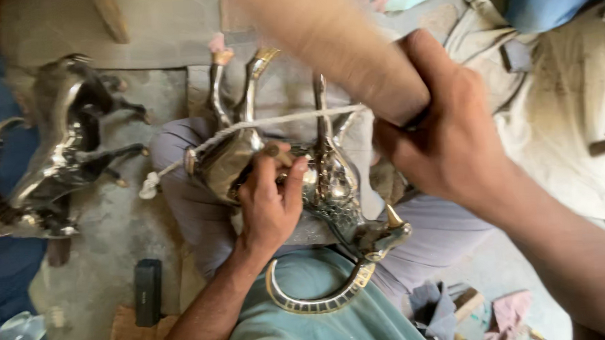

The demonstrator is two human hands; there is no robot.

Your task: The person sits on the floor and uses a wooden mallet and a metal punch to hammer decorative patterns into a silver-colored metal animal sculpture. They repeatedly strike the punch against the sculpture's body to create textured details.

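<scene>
Head view: metal animal figure lay belly-up across lap, pinned by left hand with fingers pressed closed on body. Right hand gripped blurred stick, cord wound around figure. Surface already shiny; judged late-stage, still unfinished. Second figure on floor.

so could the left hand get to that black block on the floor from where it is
Probably yes. The left hand rests on the metal animal figure in the lap, and the black block lies on the floor beside that forearm with nothing between, though it must let go first.
</scene>
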